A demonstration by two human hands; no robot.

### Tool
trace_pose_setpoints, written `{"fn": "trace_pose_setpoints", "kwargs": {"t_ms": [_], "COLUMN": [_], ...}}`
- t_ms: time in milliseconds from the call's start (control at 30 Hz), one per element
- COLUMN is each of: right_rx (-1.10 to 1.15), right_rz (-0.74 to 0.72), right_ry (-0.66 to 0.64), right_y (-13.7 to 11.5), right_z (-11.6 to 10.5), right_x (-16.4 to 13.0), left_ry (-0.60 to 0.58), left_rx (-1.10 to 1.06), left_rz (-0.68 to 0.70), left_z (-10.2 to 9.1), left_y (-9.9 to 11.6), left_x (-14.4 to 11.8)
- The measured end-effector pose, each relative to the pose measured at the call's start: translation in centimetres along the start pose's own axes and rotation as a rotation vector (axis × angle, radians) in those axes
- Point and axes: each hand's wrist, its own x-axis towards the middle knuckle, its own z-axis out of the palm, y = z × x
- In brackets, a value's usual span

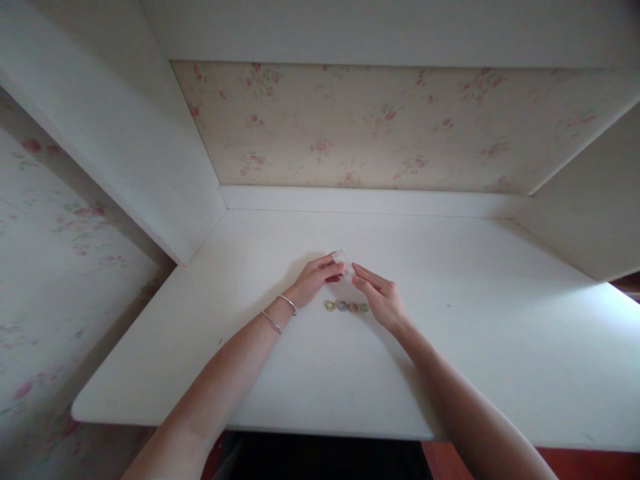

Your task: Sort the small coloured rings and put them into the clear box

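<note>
Both hands meet over the middle of a white desk (475, 347). My left hand (315, 279), with two thin silver bangles on its wrist, pinches a small clear plastic piece (344, 261), perhaps a tiny bag or box. My right hand (381, 297) touches the same piece from the right with its fingertips. Just in front of the hands, a short row of several small coloured rings (347, 307) lies on the desk surface, close to my right palm.
White panels (150, 147) enclose the desk on the left, right and top. The back wall (380, 127) has floral wallpaper, as does the wall at the far left. A dark gap lies below the desk's front edge.
</note>
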Motion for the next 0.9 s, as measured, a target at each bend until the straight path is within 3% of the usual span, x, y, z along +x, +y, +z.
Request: {"fn": "trace_pose_setpoints", "kwargs": {"t_ms": [600, 900], "right_rx": [0.064, 0.239], "right_rz": [0.026, 0.093], "right_ry": [0.025, 0.165], "right_y": [0.3, 0.5], "right_z": [0.5, -1.1], "right_x": [0.0, 0.3], "left_ry": [0.017, 0.036], "left_rx": [-0.038, -0.158], "left_rz": [0.008, 0.012], "left_z": [-0.3, -0.8], "left_y": [-0.2, -0.6], "left_x": [0.0, 0.4]}}
